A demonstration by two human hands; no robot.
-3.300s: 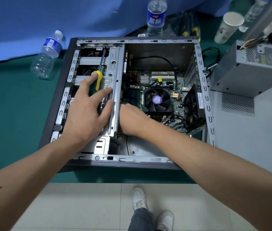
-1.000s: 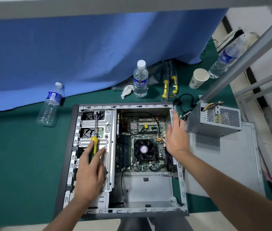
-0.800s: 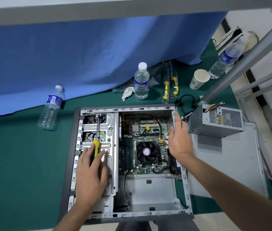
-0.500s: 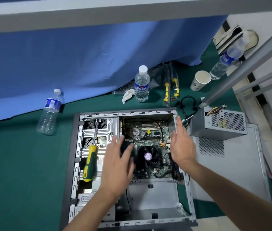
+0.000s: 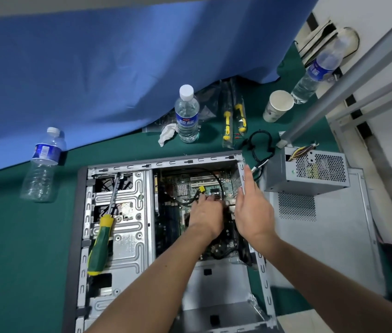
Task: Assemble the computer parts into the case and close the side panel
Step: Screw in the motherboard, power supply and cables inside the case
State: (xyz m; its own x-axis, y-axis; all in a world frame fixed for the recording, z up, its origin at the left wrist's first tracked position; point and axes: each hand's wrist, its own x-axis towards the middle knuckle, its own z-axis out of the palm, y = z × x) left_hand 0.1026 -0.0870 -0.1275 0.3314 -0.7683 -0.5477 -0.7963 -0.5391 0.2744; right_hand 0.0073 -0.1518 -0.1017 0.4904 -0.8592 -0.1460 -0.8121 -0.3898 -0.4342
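Left hand reaches onto motherboard, grip unseen; right hand flat, fingers straight. PSU awaits fitting into case

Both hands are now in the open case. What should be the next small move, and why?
Probably move the black cable aside with the left hand, which reaches in beside it. It loops over the motherboard, and the power supply sits outside the case.
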